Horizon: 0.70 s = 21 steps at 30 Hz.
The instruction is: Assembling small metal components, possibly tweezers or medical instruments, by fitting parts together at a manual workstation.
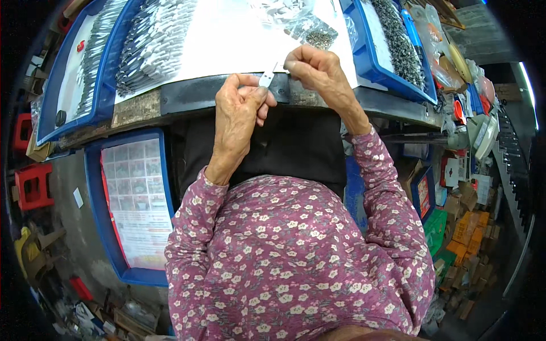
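Observation:
Just above the bench's front edge, my left hand (236, 111) pinches a small flat metal piece (265, 79) with holes in it, between thumb and fingers. A thin strip sticks up from that piece toward my right hand (321, 71). The right fingertips are pressed together close beside the strip; whatever they hold is too small to make out. Beyond the hands, a little heap of brass-coloured bits (319, 39) lies on the white sheet (227, 37). Loose flat silvery parts (280, 8) are scattered behind it.
A blue tray (101, 108) of slim metal parts stands at left, beside a stack of silvery pieces (162, 42). Another blue tray (392, 77) holds small dark parts at right. Below the bench are a blue bin (142, 277) and a red stool (35, 184).

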Motion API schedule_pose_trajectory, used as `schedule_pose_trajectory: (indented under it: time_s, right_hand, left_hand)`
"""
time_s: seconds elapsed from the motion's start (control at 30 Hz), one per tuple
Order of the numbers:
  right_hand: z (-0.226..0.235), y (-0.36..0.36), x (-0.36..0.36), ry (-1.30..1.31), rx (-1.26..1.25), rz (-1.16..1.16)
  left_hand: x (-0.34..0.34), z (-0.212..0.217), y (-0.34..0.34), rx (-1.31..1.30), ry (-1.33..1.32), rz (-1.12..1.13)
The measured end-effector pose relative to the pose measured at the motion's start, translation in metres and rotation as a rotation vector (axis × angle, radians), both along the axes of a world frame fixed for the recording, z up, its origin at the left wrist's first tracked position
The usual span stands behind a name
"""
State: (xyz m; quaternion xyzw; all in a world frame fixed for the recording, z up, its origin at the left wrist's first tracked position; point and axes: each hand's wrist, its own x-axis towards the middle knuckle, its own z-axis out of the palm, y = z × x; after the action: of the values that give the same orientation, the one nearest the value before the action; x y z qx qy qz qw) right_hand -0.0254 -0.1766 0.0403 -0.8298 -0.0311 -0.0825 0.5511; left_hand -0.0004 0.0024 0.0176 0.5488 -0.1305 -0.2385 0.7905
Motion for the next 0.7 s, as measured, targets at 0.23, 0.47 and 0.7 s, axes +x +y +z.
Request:
schedule_pose_trajectory:
  time_s: [0.23, 0.47, 0.7]
  right_hand:
    - [0.007, 0.022, -0.006, -0.005, -0.054, 0.038]
    - [0.0, 0.026, -0.005, -0.023, -0.106, 0.034]
    - [-0.006, 0.03, -0.007, -0.1, -0.211, -0.027]
  left_hand:
    - [-0.002, -0.002, -0.001, 0.007, -0.042, 0.055]
    - [-0.003, -0.006, 0.0, 0.042, -0.063, 0.087]
    - [-0.004, -0.008, -0.003, 0.085, -0.141, 0.118]
